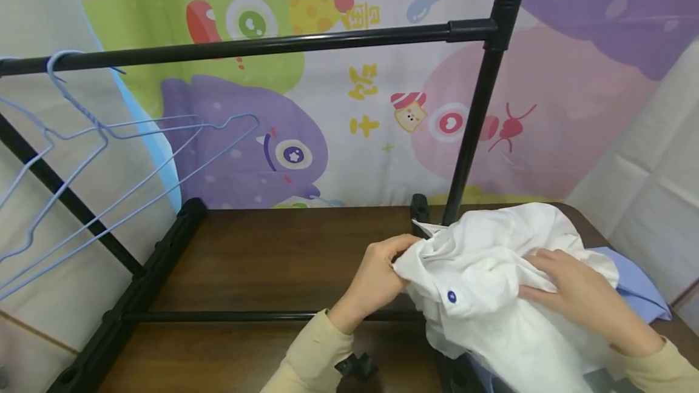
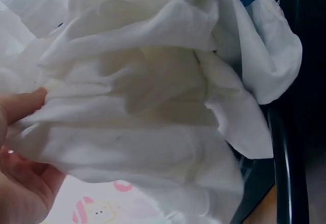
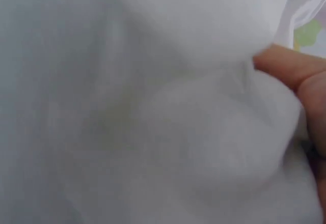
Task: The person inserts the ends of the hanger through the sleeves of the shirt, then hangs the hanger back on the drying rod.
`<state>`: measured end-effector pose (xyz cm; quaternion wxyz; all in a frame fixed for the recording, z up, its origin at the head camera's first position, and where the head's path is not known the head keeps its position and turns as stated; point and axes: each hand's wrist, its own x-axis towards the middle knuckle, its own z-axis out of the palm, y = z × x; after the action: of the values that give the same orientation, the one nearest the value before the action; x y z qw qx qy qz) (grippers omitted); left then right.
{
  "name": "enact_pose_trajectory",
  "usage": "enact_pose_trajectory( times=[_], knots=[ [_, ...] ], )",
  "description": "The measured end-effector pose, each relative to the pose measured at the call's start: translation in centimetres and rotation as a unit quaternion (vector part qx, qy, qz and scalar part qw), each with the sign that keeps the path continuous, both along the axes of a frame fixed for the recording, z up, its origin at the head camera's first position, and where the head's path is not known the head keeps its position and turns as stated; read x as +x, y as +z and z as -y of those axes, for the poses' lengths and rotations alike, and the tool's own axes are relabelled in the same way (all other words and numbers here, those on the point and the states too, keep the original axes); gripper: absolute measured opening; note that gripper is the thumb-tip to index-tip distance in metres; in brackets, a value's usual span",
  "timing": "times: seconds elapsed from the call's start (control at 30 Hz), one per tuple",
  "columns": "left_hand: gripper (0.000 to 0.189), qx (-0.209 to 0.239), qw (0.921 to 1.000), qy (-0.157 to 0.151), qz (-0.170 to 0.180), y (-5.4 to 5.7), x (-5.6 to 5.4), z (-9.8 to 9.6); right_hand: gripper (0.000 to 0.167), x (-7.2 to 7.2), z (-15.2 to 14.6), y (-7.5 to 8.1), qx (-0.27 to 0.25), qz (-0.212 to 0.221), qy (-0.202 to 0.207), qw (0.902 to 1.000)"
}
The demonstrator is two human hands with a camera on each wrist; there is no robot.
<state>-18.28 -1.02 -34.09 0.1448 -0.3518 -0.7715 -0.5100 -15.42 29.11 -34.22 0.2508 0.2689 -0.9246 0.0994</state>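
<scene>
A crumpled white garment (image 1: 491, 296) with a dark blue button (image 1: 451, 296) is held up at the right of the head view. My left hand (image 1: 379, 278) pinches its left edge, and in the left wrist view the thumb (image 2: 25, 104) lies over the cloth with the other fingers beneath. Farther right, my right hand (image 1: 573, 296) grips a fold of the same cloth between thumb and fingers. The right wrist view is mostly filled by blurred white fabric (image 3: 178, 132). Folds hide the garment's shape.
Light blue wire hangers (image 1: 104, 132) hang from the black rail (image 1: 273, 47) at the left. A black upright (image 1: 472, 132) rises behind the garment. Blue cloth (image 1: 633, 284) lies beneath and right of it, on the brown wooden surface (image 1: 284, 247). A black crossbar (image 1: 229, 316) runs low across.
</scene>
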Motion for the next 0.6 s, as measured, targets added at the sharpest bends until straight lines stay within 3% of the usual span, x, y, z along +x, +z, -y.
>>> enact_pose_trajectory(
  times=[0.13, 0.3, 0.4, 0.6],
  knots=[
    [0.033, -0.053, 0.9979, -0.019, 0.031, 0.0, 0.0, 0.6, 0.029, 0.5, 0.5, 0.1, -0.029, -0.014, -0.017, 0.9993],
    [0.052, -0.13, 0.9871, -0.084, 0.04, 0.1, -0.1, 1.7, 0.028, 0.9, 1.1, 0.3, -0.092, -0.015, -0.035, 0.995],
    [0.067, -0.149, 0.9812, -0.116, 0.039, 0.1, -0.1, 2.0, 0.028, 1.1, 1.5, 0.4, -0.117, -0.015, -0.039, 0.9923],
    [0.084, -0.149, 0.9774, -0.137, 0.061, 0.1, -0.2, 2.1, 0.025, 1.9, 2.3, 0.9, -0.163, 0.002, -0.058, 0.9849]
  ],
)
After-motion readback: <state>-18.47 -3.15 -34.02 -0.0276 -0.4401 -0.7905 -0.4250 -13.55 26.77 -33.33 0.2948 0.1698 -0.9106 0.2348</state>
